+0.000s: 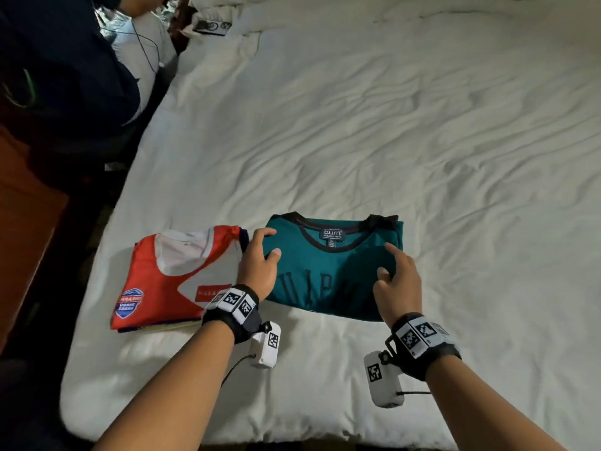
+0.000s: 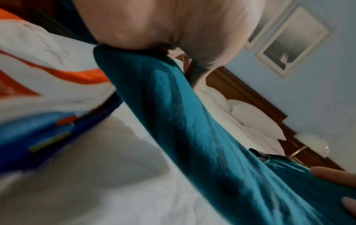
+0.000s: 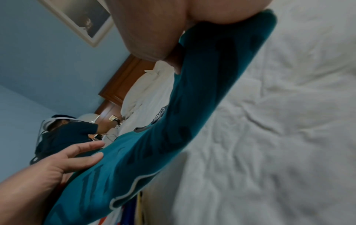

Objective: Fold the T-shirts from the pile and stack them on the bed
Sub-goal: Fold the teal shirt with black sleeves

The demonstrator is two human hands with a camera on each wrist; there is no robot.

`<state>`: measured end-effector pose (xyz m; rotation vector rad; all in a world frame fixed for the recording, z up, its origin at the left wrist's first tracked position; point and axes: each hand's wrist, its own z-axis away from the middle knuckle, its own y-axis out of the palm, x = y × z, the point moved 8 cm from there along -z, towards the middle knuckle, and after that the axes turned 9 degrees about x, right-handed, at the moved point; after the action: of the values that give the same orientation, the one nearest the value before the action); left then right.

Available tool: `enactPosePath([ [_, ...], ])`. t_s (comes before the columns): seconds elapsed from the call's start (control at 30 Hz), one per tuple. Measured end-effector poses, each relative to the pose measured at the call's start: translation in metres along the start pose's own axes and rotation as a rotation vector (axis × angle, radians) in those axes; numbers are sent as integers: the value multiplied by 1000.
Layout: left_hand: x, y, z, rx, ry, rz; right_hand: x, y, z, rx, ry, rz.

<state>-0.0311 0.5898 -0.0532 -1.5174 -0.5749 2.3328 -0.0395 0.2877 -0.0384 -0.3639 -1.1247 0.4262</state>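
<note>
A folded teal T-shirt (image 1: 331, 275) with a black collar lies near the front of the white bed (image 1: 422, 141). My left hand (image 1: 260, 258) grips its left edge, thumb on top and fingers curled round the side. My right hand (image 1: 396, 281) holds the right edge the same way. The left wrist view shows the teal T-shirt (image 2: 192, 129) hanging from my palm, a little off the sheet. In the right wrist view the teal T-shirt (image 3: 192, 114) runs across to my left hand (image 3: 63, 164). Just left stands a stack of folded shirts (image 1: 169, 275) with an orange and white one on top.
Another person in dark clothes (image 1: 65, 76) is at the bed's far left corner. A phone (image 1: 211, 27) lies near the pillows (image 2: 250, 115). Wooden furniture (image 1: 22, 222) stands left of the bed. The wrinkled sheet spreads wide to the right and beyond the shirt.
</note>
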Motion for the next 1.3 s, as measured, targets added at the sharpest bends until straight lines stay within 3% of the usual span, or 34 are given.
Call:
enactPosePath([
  [0.27, 68, -193, 17, -185, 21, 81, 114, 151, 23, 91, -101, -27],
  [0.43, 140, -276, 19, -245, -97, 123, 156, 239, 18, 153, -151, -59],
  [0.57, 227, -277, 24, -118, -452, 194, 125, 292, 10, 271, 16, 7],
  [0.63, 258, -266, 31, -59, -535, 228, 105, 309, 17, 332, 89, 66],
  [0.9, 257, -285, 46, -301, -286, 320, 111, 306, 36, 161, -8, -9],
  [1.0, 264, -286, 53, -316, -293, 287, 104, 313, 39, 177, 20, -35],
  [1.17, 267, -273, 57, -204, -381, 31, 92, 319, 42, 196, 121, 111],
  [1.23, 251, -277, 49, -190, -333, -331, 109, 317, 41, 129, 57, 397],
  [1.3, 231, -268, 37, -138, -245, -666, 137, 329, 43, 62, -102, 596],
])
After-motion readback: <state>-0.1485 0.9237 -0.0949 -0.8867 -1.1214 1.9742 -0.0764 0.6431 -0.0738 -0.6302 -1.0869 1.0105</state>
